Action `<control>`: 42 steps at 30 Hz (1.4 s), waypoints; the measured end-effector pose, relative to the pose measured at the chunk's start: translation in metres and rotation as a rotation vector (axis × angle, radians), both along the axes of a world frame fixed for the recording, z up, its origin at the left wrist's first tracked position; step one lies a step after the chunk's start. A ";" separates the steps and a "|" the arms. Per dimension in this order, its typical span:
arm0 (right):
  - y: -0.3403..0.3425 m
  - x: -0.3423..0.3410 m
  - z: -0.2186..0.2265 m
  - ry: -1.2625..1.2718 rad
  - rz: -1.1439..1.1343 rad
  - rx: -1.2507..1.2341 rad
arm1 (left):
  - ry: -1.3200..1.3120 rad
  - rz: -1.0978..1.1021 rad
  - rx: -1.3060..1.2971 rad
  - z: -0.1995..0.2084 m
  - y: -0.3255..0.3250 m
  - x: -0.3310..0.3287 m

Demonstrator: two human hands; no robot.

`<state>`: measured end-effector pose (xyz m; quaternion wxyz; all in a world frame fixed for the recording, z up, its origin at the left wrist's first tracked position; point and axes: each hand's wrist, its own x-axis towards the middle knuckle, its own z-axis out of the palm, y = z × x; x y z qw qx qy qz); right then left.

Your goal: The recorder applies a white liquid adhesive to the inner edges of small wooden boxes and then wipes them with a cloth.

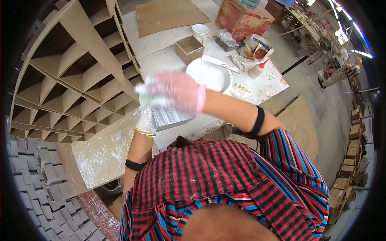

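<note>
Gripped from below, a grey box (173,116) sits in the gloved left hand (145,121), raised off the table (161,44) so its top face is open to work. Right hand (179,91), in a pink glove, is motion-blurred over the box's upper edge, clutching something pale green; what it is I cannot tell. Just beyond the box lies a white plate (209,74); left of the box, a stack of brown boxes (68,76).

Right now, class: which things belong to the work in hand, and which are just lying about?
In hand:
right hand, gloved, blurred
left hand, gloved
grey box under both hands

Lying about:
white plate
small open cardboard box
white bowl
squeeze bottle
</note>
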<state>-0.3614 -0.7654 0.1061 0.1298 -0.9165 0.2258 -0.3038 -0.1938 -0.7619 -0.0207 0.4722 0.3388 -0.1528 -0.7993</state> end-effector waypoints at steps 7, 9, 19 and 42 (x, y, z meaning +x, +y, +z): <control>-0.004 0.009 -0.002 -0.009 -0.081 -0.067 | -0.035 -0.003 -0.074 -0.016 0.003 0.008; -0.038 -0.002 0.012 -0.023 -0.213 0.166 | -0.044 0.039 -0.042 0.004 0.015 0.002; -0.032 -0.033 0.025 -0.409 -0.440 0.495 | 0.242 0.112 -0.145 0.036 0.024 -0.002; -0.002 -0.029 0.005 -0.051 -0.343 0.052 | 0.278 0.238 -0.413 0.046 -0.004 -0.018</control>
